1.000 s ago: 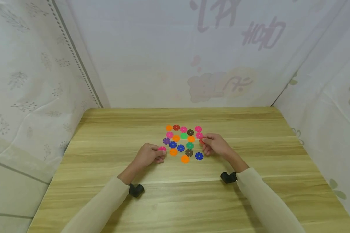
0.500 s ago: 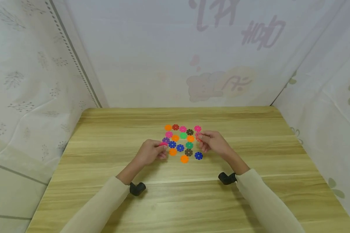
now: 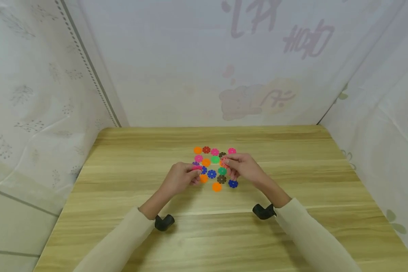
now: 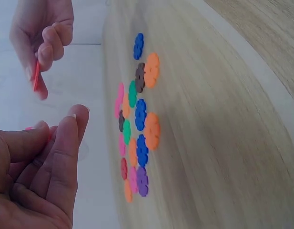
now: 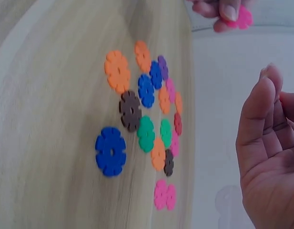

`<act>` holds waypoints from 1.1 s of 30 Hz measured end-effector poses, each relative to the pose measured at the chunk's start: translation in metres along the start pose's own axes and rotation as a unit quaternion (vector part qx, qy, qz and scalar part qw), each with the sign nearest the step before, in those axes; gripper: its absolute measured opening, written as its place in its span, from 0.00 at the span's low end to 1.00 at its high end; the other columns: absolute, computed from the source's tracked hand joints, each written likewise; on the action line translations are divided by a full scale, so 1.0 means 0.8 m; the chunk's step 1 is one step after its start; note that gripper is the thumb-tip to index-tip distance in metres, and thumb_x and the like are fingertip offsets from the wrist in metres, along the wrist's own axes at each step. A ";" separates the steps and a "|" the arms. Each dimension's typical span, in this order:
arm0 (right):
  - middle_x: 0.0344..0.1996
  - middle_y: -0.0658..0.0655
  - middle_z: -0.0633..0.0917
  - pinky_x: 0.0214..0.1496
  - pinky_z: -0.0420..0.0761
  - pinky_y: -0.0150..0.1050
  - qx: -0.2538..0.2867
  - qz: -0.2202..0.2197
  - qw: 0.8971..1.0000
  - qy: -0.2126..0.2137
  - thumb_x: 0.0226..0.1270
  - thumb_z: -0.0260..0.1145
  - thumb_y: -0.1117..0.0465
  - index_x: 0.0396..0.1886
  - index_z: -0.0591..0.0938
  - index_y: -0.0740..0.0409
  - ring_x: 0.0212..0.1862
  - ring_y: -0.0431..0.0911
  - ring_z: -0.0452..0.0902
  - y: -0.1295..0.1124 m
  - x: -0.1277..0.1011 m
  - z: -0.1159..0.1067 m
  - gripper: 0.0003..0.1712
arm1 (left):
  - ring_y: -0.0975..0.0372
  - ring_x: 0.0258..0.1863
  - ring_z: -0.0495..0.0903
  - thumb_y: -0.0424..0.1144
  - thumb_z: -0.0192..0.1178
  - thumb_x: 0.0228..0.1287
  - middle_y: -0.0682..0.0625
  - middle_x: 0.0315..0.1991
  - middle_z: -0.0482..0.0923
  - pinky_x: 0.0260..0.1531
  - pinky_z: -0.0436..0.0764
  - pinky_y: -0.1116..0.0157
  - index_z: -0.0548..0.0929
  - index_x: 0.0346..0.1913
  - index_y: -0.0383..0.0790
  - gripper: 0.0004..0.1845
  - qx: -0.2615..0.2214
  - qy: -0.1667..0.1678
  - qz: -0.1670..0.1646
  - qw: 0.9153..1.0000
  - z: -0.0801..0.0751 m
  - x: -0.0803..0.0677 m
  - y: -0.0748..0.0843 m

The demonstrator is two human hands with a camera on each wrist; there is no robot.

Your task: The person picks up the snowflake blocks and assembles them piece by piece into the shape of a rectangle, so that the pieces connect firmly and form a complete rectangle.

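Several flat flower-shaped plastic discs (image 3: 212,168) in orange, pink, blue, green, brown and purple lie in a cluster on the wooden table (image 3: 129,151). My left hand (image 3: 194,172) pinches a pink disc (image 3: 196,167) just above the cluster's left side; the right wrist view shows that pink disc (image 5: 240,17) between its fingertips. My right hand (image 3: 228,164) pinches a red disc (image 3: 224,163) over the cluster's right side, and the red disc (image 4: 36,76) appears edge-on in the left wrist view. The two hands face each other, a short gap apart.
A lone blue disc (image 3: 232,184) and an orange disc (image 3: 217,186) lie nearest me. White patterned curtains (image 3: 40,94) close in the table on the left, back and right. Bare wood stretches to either side of the cluster and toward the near edge.
Both hands have lifted off the table and moved inward toward each other over the cluster, each carrying its disc, the left with the pink one and the right with the red one.
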State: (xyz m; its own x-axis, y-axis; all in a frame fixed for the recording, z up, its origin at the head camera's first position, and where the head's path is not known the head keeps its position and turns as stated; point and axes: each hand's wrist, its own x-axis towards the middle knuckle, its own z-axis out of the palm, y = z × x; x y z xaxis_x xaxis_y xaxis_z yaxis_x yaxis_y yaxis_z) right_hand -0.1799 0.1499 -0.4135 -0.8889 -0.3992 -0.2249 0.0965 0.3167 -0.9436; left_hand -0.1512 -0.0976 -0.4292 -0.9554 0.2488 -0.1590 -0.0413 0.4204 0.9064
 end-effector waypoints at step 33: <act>0.23 0.56 0.80 0.27 0.80 0.34 -0.007 -0.020 0.998 -0.064 0.77 0.54 0.57 0.52 0.81 0.61 0.21 0.43 0.76 -0.021 -0.002 0.033 0.16 | 0.53 0.26 0.86 0.34 0.59 0.68 0.44 0.23 0.82 0.25 0.83 0.70 0.86 0.30 0.35 0.10 0.080 -0.016 0.087 0.993 0.012 -0.008 0.023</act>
State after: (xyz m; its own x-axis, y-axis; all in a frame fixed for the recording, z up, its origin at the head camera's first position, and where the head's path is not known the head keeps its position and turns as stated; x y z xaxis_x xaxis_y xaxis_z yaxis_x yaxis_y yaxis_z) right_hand -0.1684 0.1221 -0.4039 -0.8277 -0.5179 -0.2161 0.0545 0.3091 -0.9495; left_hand -0.1434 -0.0829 -0.4152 -0.9339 0.3570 -0.0209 0.1729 0.5019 0.8475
